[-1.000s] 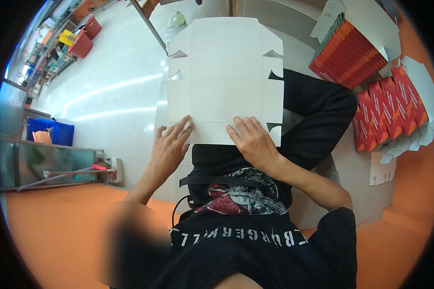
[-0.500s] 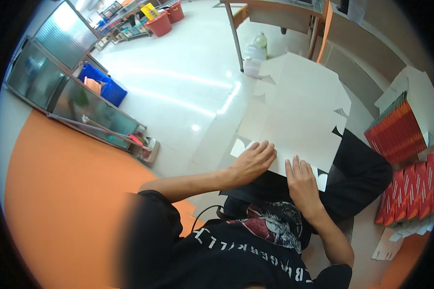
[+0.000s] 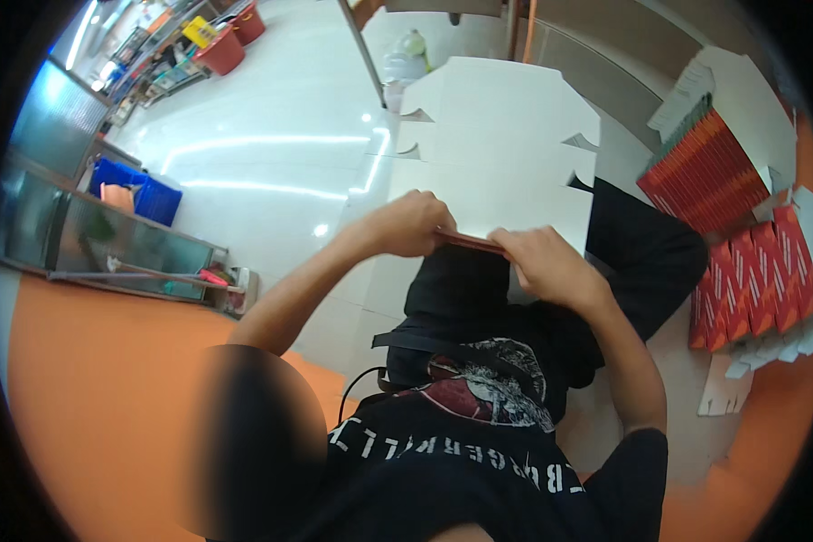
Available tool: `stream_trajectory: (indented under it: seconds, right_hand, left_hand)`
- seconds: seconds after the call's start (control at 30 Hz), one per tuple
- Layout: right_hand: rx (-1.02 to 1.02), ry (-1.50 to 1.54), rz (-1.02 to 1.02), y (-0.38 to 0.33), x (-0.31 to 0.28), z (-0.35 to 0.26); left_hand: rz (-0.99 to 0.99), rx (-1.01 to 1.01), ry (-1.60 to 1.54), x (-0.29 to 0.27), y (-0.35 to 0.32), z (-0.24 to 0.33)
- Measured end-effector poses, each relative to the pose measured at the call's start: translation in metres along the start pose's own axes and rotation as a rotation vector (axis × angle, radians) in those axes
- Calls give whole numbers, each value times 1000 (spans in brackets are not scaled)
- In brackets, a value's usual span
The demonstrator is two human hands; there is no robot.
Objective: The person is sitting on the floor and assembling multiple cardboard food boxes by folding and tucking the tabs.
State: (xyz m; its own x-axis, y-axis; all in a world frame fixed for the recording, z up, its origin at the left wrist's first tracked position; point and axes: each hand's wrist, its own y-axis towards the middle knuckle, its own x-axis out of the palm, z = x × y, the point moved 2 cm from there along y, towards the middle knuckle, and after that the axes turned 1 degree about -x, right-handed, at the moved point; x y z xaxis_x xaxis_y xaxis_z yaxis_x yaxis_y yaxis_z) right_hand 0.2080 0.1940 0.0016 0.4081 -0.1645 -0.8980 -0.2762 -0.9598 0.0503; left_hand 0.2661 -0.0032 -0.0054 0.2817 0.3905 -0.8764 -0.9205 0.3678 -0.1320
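A large flat white cardboard box blank (image 3: 492, 144) with cut flaps lies over my lap and the floor in front of me. My left hand (image 3: 411, 224) and my right hand (image 3: 537, 257) both grip its near edge, which is lifted so its red-brown underside shows between them. I am sitting, my black-trousered legs under the sheet.
Stacks of red flat box blanks (image 3: 709, 172) and folded red boxes (image 3: 754, 280) lie at the right. A glass-fronted cabinet (image 3: 90, 239) and a blue crate (image 3: 135, 190) stand at the left. A table leg (image 3: 361, 50) rises at the top.
My hands went from pressing flat on the sheet to gripping and lifting its near edge. The view swung left, then back.
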Motion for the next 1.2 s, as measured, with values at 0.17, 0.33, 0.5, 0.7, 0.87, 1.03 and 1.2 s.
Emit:
stream_trajectory:
  seconds: [0.17,0.33,0.5,0.7,0.87,1.03,1.2]
  right_hand:
    - [82,157,-230,26,-14,34]
    - [268,343,-371,48,-18,54]
    - [251,295,-374,53,-19,55]
    - [278,374,-449,49,-17,60]
    - [189,314,-346,29,-6,60]
    - [149,244,8,8,7,46]
    - [53,-435,337,-8,21,35]
  left_hand:
    - [-195,-42,-38,-19,26,-13]
    - [-422,-289,-261,-27,41,-26]
    - [-330,-285,-104,-20,38,-30]
    - [82,19,163,-9,5,-11]
    - [182,39,523,17,-3,3]
    - [287,127,476,25,6,-9]
    - [352,128,454,30,9,-14]
